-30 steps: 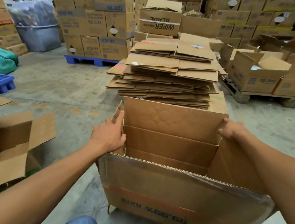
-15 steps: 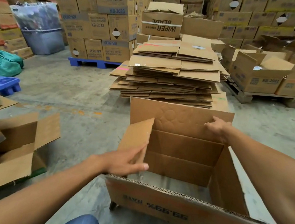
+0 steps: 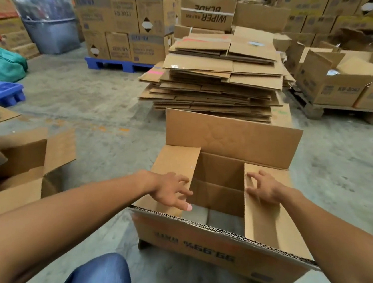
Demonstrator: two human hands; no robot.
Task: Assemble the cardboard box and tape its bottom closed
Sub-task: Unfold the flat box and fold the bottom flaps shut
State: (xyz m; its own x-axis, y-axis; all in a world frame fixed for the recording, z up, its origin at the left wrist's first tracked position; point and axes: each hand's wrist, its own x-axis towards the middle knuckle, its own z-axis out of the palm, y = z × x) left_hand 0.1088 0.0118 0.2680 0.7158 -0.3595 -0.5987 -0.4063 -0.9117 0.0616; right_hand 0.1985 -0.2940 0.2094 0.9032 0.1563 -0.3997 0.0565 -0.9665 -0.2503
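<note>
A brown cardboard box (image 3: 222, 250) stands on the concrete floor in front of my knees, printed upside down with "99.99%". Its far long flap (image 3: 232, 138) stands upright. The left short flap (image 3: 174, 165) and the right short flap (image 3: 264, 222) are both folded inward and lie nearly flat. My left hand (image 3: 170, 189) presses on the left flap with fingers spread. On the right flap rests my right hand (image 3: 264, 185), fingers apart. Between the two flaps I see down into the box to the floor. No tape is in view.
A tall stack of flattened cartons (image 3: 218, 75) lies right behind the box. An opened carton (image 3: 19, 169) sits at my left. Pallets of stacked boxes (image 3: 125, 18) line the back, more open boxes (image 3: 337, 77) at right. A blue tray (image 3: 5, 94) lies far left.
Both short flaps have been folded down inward. My left hand moved from the box's left wall onto its flap; my right hand left the far corner and came down on the right flap.
</note>
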